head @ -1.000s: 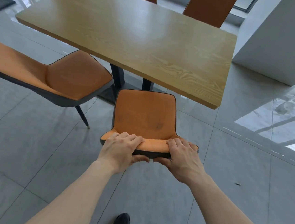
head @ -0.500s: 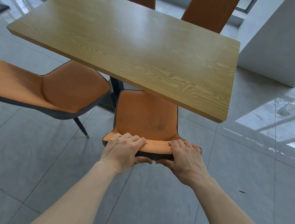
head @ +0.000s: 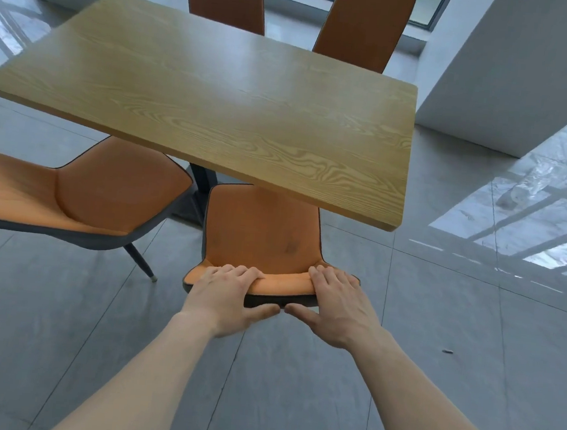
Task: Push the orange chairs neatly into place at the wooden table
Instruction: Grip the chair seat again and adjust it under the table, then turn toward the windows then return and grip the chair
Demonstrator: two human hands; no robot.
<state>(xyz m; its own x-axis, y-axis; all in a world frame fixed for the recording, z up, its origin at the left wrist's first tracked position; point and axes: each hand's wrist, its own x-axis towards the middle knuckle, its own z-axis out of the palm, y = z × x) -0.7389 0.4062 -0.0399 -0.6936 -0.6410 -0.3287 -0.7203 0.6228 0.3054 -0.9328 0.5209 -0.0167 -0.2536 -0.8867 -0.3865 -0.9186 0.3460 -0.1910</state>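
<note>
Four orange chairs stood at the wooden bench (head: 216, 106). The left chair (head: 81, 193) sat angled, its seat front only just under the near edge. Left hand (head: 227, 295) and right hand (head: 339, 309) gripped the top of the near chair's backrest (head: 283, 283), fingers (head: 236, 270) curled over, thumbs behind. That near chair (head: 260, 233) sat partly under the bench. Two far chairs (head: 364, 23) stood opposite.

Both my bare forearms reach forward and slightly inward, palms down. My left hand (head: 225, 297) and right hand (head: 339, 305) sit side by side, fingers curled over a padded edge, thumbs stretched inward underneath until their tips nearly meet. Both wrists are straight.
</note>
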